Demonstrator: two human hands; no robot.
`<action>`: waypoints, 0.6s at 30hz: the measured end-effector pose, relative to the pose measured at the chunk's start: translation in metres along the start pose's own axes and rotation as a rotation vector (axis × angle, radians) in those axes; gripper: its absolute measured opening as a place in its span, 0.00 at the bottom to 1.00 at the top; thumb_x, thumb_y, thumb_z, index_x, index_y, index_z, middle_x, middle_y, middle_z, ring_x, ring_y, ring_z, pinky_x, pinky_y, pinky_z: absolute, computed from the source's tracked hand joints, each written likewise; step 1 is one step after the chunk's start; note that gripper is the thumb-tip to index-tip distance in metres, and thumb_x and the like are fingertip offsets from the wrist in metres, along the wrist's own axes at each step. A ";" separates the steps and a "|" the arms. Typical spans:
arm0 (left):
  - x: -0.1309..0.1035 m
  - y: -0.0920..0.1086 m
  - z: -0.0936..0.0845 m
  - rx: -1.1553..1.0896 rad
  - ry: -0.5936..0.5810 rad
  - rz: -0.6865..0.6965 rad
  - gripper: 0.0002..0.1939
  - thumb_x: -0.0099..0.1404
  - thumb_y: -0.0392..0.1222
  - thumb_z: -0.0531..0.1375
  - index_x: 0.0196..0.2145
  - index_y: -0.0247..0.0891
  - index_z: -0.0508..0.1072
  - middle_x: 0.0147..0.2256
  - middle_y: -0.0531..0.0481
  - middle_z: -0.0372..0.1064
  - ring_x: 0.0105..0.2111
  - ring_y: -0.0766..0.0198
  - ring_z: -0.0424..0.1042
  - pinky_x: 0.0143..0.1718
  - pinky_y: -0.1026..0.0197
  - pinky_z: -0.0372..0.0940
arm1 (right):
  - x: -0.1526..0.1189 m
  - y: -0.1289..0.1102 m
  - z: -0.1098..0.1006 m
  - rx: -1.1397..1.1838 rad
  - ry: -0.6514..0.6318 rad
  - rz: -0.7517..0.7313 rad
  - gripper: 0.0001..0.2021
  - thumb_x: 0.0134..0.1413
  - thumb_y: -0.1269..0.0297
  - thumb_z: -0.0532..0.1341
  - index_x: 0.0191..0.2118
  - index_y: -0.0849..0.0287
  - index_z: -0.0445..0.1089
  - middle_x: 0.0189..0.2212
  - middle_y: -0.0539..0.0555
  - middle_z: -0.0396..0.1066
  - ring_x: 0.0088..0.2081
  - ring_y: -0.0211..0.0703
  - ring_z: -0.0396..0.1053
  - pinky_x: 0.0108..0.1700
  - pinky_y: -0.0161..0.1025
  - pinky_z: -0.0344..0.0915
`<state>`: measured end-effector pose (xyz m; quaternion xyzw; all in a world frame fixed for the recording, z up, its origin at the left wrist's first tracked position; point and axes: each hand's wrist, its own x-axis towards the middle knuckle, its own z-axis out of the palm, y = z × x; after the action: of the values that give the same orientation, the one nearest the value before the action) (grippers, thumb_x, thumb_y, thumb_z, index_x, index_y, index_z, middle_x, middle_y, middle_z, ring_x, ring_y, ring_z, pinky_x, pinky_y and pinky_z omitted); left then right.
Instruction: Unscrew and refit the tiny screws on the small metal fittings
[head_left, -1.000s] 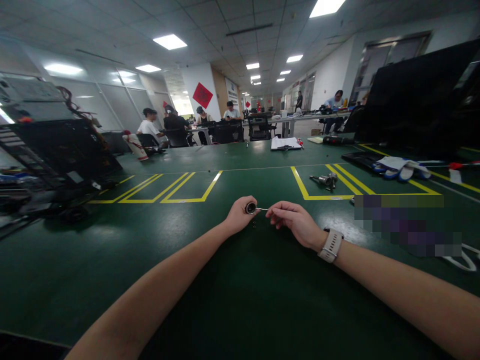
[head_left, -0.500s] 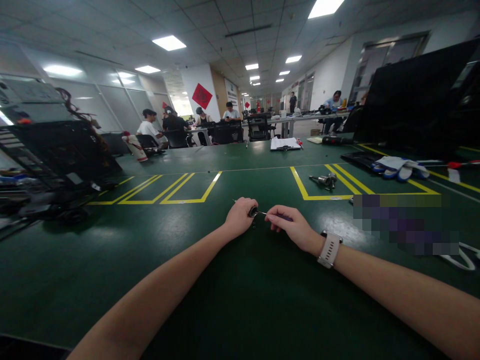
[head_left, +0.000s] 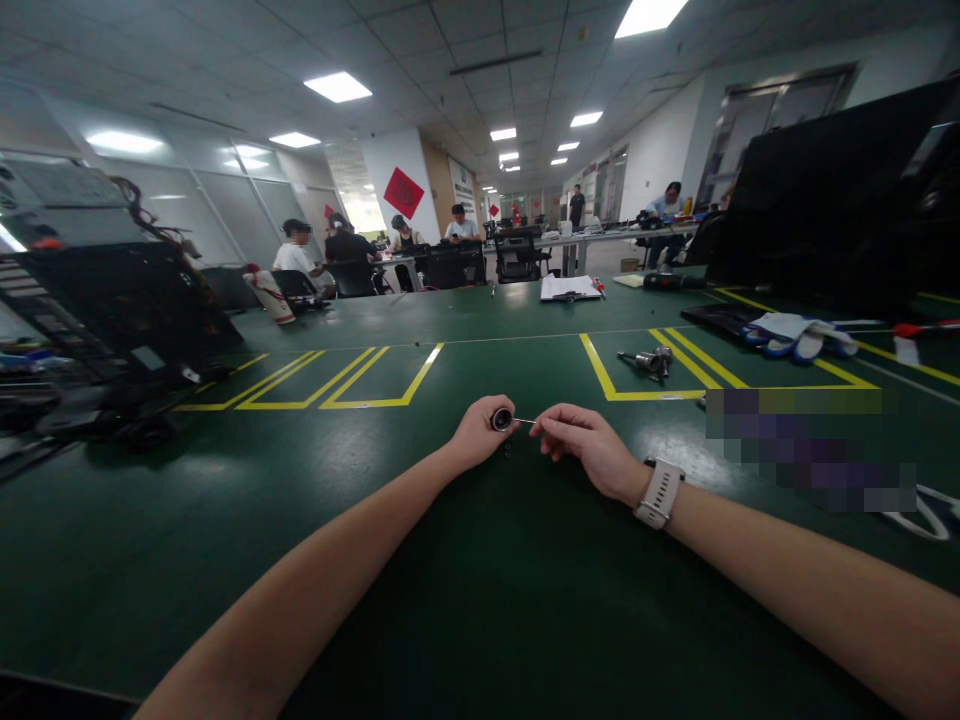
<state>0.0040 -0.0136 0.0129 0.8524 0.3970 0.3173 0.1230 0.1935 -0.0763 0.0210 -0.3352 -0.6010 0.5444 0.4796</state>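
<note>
My left hand (head_left: 478,435) is wrapped round a dark cylindrical part (head_left: 502,419) whose round, metal-rimmed end faces me. From the right, my right hand (head_left: 581,440) pinches a thin metal tool (head_left: 524,421); its tip reaches the edge of the cylindrical part. The tool's handle is mostly hidden by my fingers. Tiny pieces (head_left: 507,451) lie on the green tabletop (head_left: 480,600) just below the part. Beyond my right hand, a metal assembly (head_left: 649,362) rests inside a yellow tape outline.
A clipboard (head_left: 571,288) lies farther back, with white and blue gloves (head_left: 799,335) to the right. Black equipment (head_left: 120,320) stands at the left, and a large dark screen (head_left: 840,200) at the right. Several people sit at tables beyond.
The cylindrical part has turned in my left hand, so its round end shows more fully. My right hand's fingers have shifted, and the tool's handle shows less.
</note>
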 end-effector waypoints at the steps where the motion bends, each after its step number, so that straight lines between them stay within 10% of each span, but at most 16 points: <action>1: 0.000 0.000 0.000 0.009 0.003 -0.005 0.05 0.56 0.37 0.59 0.27 0.36 0.64 0.25 0.56 0.61 0.28 0.67 0.62 0.32 0.63 0.57 | -0.001 -0.001 0.001 -0.024 0.004 -0.013 0.06 0.54 0.64 0.57 0.31 0.59 0.70 0.28 0.51 0.68 0.29 0.38 0.65 0.30 0.37 0.60; 18: 0.000 0.004 -0.002 -0.010 -0.022 -0.043 0.04 0.54 0.34 0.59 0.26 0.35 0.65 0.25 0.55 0.61 0.28 0.66 0.62 0.32 0.63 0.57 | 0.003 0.003 -0.005 0.089 -0.003 0.051 0.07 0.51 0.62 0.59 0.29 0.60 0.70 0.28 0.52 0.69 0.28 0.38 0.65 0.29 0.37 0.60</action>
<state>0.0054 -0.0161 0.0161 0.8466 0.4121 0.3072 0.1382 0.1972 -0.0711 0.0187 -0.3279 -0.5681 0.5833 0.4791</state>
